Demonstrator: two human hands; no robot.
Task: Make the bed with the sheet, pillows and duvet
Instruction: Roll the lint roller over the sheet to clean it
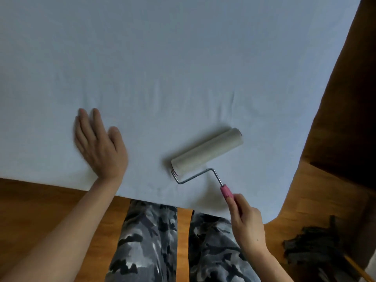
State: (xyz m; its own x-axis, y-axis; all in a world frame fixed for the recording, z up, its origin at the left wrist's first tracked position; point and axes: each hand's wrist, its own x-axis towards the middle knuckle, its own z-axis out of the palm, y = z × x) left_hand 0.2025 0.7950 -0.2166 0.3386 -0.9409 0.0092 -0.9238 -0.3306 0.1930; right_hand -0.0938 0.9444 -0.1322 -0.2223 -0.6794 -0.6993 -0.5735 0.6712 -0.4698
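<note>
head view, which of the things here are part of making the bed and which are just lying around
Part of the job:
- light blue sheet, spread on the bed
- lint roller, lying on the sheet, its pink handle gripped by the right hand
- left hand, flat on the sheet

Just lying about:
- dark mop head on the wooden floor

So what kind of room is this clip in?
Most likely a bedroom: a pale blue sheet is stretched over a bed, on a wooden floor, with a lint roller on it.
</note>
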